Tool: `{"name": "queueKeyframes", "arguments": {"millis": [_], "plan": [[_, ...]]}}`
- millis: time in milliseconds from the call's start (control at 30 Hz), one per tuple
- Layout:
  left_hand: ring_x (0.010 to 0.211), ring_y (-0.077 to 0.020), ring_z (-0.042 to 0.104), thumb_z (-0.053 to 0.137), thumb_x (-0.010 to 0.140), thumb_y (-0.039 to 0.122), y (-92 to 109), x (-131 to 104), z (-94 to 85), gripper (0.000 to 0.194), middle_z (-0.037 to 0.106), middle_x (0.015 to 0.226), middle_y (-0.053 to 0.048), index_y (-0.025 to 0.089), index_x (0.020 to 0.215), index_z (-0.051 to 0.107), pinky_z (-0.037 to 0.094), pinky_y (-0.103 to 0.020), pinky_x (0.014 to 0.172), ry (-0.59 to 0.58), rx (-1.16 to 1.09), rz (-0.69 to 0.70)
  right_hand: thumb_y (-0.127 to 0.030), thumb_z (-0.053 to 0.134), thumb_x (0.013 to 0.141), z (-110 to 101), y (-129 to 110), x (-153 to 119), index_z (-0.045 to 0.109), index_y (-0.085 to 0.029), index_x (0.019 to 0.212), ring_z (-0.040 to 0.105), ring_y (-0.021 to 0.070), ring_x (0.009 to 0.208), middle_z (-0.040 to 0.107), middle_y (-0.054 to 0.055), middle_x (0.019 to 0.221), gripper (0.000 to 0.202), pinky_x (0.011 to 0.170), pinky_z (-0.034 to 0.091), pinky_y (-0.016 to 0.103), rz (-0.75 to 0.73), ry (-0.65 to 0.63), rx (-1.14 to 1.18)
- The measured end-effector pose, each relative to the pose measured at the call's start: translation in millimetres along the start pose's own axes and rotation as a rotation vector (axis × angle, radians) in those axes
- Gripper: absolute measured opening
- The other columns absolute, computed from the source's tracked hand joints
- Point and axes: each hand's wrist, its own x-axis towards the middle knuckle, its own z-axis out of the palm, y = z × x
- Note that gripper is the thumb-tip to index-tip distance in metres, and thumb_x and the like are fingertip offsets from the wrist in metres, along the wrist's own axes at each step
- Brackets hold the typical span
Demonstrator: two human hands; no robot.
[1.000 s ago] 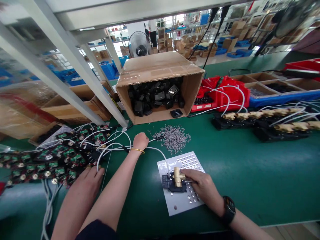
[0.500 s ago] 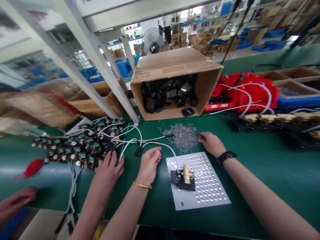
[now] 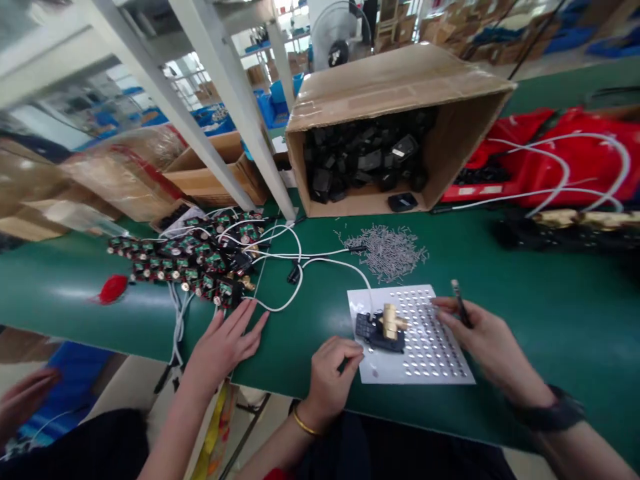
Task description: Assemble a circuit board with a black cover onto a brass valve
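Note:
My right hand (image 3: 480, 337), with a black wristband, is closed around a slim dark pen-like tool (image 3: 462, 305). Its thumb and forefinger reach the right part of a white sheet (image 3: 370, 372) bearing rows of small silver discs (image 3: 429, 333). Just off the sheet's left edge is my left hand (image 3: 333, 373), wearing a gold bangle, thumb and forefinger pinched; anything between them is too small to make out. A black housing (image 3: 383, 337) with a brass tee fitting (image 3: 391, 323) and white cable lies on the sheet. Behind it spreads a pile of small metal pins (image 3: 390, 253).
A cardboard box (image 3: 400, 87) of black housings lies on its side behind the pins. A co-worker's hand (image 3: 227, 340) rests beside wired circuit boards (image 3: 185, 260) at left. Red bins (image 3: 545, 167) and brass-fitted units (image 3: 575, 227) are at right. A metal post (image 3: 240, 100) rises behind.
My right hand has moved from the pin pile to the sheet's right side. My left hand has come nearer to the sheet's left edge. The co-worker's hand has flattened, and the view has shifted.

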Motion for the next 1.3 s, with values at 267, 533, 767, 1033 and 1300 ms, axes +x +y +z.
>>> {"name": "queueKeyframes", "arguments": {"millis": [267,533,767,1033,1300], "plan": [[0.074,-0.0155,0.064,0.055,0.082,0.014,27.5,-7.3,74.9,0.011,0.069,0.077,-0.005,0.018,0.079,0.065,0.052,-0.03,0.07,-0.055,-0.042,0.09,-0.034,0.062,0.074,29.6,-1.9,-72.7,0.066,-0.018,0.075,0.062,0.0218,0.082,0.067,0.007,0.086,0.017,0.07,0.049,0.031,-0.058,0.048,0.182],[0.074,-0.0161,0.063,0.058,0.08,0.014,25.4,-4.7,73.5,0.009,0.069,0.078,-0.004,0.019,0.079,0.065,0.05,-0.03,0.072,-0.037,0.019,0.03,-0.018,0.055,0.079,42.6,-20.0,-75.8,0.058,-0.02,0.078,0.062,0.0173,0.072,0.065,0.004,0.078,0.004,0.064,0.049,0.027,-0.311,0.018,0.061],[0.072,-0.0181,0.062,0.061,0.078,0.019,25.6,-0.2,77.5,0.007,0.069,0.075,-0.003,0.021,0.076,0.066,0.047,-0.031,0.07,-0.067,-0.044,-0.112,-0.014,0.048,0.081,48.9,-21.4,-74.1,0.055,-0.022,0.073,0.063,0.0183,0.074,0.066,0.004,0.078,0.013,0.065,0.05,0.028,-0.42,0.011,-0.03],[0.066,-0.0166,0.059,0.065,0.075,0.023,27.0,6.2,81.7,0.009,0.065,0.067,-0.001,0.02,0.067,0.063,0.044,-0.028,0.066,-0.046,-0.024,-0.176,-0.018,0.05,0.081,45.2,-20.1,-67.0,0.056,-0.02,0.076,0.061,0.0182,0.065,0.063,0.003,0.072,0.008,0.059,0.049,0.028,-0.255,-0.005,-0.136],[0.064,-0.0139,0.052,0.072,0.065,0.024,25.5,3.0,80.0,0.019,0.057,0.073,0.0,0.019,0.067,0.053,0.042,-0.026,0.062,0.031,-0.132,-0.381,-0.007,0.04,0.086,30.8,1.2,-74.7,0.059,-0.021,0.105,0.062,0.0189,0.095,0.063,0.007,0.108,0.031,0.081,0.051,0.031,-0.547,-0.179,-0.305]]}}
